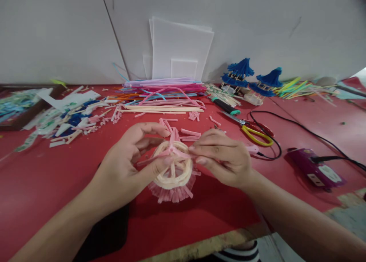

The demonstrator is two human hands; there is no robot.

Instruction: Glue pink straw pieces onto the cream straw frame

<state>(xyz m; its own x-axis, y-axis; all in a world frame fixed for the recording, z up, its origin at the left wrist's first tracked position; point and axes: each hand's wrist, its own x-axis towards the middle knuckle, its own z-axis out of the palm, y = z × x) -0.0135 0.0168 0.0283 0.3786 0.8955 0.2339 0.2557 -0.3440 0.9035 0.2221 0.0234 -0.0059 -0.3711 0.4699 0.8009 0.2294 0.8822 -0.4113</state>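
Note:
A small round craft model (187,174) is held just above the table in front of me. It has a cream ring with spokes, a fringe of short pink pieces round its lower edge, and pink strips joined at the top. My left hand (134,155) grips it from the left, with the thumb on the ring and the fingers curled behind. On its right side, my right hand (220,155) pinches the end of a pink strip (183,154) that lies across the ring. The right fingertips partly hide that strip.
Bundles of coloured sticks (166,90) lie at the back. Offcuts (77,121) spread on the left. Blue-roofed models (237,73) stand at the back right, behind yellow-and-red-handled scissors (257,135). A black cable (311,134) runs near a purple power box (316,168).

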